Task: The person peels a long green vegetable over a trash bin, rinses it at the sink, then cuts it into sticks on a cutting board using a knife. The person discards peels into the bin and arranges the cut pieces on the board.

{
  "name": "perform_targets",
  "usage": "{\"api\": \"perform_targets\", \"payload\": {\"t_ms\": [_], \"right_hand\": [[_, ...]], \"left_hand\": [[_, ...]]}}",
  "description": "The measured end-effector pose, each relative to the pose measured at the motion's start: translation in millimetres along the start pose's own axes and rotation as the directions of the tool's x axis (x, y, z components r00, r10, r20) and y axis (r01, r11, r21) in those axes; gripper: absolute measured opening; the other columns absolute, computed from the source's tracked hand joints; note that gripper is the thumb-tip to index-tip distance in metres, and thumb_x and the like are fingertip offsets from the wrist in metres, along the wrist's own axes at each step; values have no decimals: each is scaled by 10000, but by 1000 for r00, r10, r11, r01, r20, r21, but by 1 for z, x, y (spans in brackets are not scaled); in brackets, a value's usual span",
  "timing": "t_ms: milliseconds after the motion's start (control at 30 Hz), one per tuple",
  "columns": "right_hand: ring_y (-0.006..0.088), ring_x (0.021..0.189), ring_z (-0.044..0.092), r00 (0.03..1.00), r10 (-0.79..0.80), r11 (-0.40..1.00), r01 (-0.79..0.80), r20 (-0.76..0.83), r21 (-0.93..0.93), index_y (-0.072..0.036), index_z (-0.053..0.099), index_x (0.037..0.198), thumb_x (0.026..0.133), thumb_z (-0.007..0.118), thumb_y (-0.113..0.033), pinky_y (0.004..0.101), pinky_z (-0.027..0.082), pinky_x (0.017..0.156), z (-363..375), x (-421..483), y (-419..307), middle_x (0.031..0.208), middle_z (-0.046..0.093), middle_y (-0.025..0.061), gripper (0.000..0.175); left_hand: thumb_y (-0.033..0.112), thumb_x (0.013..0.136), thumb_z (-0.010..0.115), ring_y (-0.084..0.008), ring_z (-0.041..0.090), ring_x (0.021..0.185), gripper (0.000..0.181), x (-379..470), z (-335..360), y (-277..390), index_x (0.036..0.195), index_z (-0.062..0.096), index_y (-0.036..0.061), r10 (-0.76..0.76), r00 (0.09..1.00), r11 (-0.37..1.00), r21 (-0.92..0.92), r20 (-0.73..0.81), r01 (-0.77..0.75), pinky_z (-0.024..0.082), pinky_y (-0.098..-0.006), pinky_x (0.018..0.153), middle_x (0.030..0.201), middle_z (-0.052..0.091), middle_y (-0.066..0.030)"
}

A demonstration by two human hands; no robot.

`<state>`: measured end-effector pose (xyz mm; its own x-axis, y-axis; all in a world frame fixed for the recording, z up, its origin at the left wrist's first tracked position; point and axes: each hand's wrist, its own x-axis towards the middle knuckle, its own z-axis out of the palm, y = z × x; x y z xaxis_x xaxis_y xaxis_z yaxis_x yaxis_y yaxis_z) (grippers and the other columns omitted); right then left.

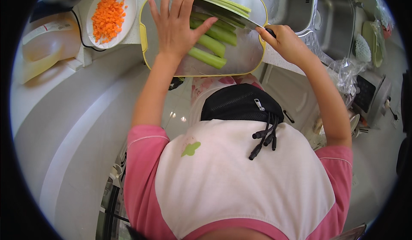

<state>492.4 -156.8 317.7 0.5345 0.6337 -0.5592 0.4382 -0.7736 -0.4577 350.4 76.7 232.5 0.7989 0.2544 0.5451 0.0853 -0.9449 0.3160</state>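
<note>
My right hand [287, 43] grips the black handle of a kitchen knife [222, 10], whose blade slants up to the left over the celery. Palm down and fingers spread, my left hand [177, 24] is over the left ends of the celery pieces, close to the blade's far end. Whether its fingertips touch the blade I cannot tell. Several thick green celery pieces [210, 45] lie on the near side of the knife. Thinner pale celery strips [227, 2] lie beyond it. All rest on a grey cutting board [246, 58] with a yellow rim.
Left of the board, a white plate [130, 13] holds diced carrot [107, 17]. A plastic jug of yellowish liquid [48, 48] stands farther left, with a black cord [79, 30] beside it. A steel double sink [334, 24] and crumpled clear plastic [346, 74] are at the right.
</note>
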Motion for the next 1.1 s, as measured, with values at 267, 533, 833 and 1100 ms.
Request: {"api": "perform_targets", "payload": {"t_ms": [267, 533, 833, 1100], "right_hand": [[264, 550, 441, 1000, 19, 990, -22, 25, 137, 85, 594, 805, 997, 499, -498, 408, 428, 592, -1, 10, 10, 599, 466, 187, 621], [147, 560, 385, 995, 8, 929, 30, -102, 369, 35, 553, 755, 1009, 496, -479, 342, 366, 534, 16, -5, 20, 590, 409, 70, 576], [239, 504, 459, 975, -102, 984, 128, -199, 124, 34, 627, 893, 991, 564, -389, 378, 398, 521, 21, -31, 14, 585, 478, 156, 438], [347, 510, 551, 959, -119, 974, 164, -257, 158, 25, 656, 834, 963, 594, -398, 406, 451, 533, 38, -21, 9, 587, 570, 196, 447]], "left_hand": [[448, 884, 629, -242, 444, 1207, 477, -28, 4, 41, 1275, 601, 176, 48, 953, 998, -59, 300, -31, 250, -538, 1128, 1227, 551, -25], [458, 866, 650, -252, 456, 1203, 486, -27, 1, 47, 1262, 613, 178, 12, 947, 1000, -2, 321, -12, 248, -529, 1136, 1236, 563, -24], [307, 855, 708, -272, 490, 1199, 419, -45, -14, 26, 1242, 626, 169, -47, 976, 995, -81, 214, 66, 280, -516, 1120, 1260, 582, -30], [297, 878, 683, -285, 489, 1202, 401, -52, -15, 24, 1251, 619, 164, -60, 974, 994, -72, 219, 78, 300, -513, 1110, 1274, 568, -43]]}}
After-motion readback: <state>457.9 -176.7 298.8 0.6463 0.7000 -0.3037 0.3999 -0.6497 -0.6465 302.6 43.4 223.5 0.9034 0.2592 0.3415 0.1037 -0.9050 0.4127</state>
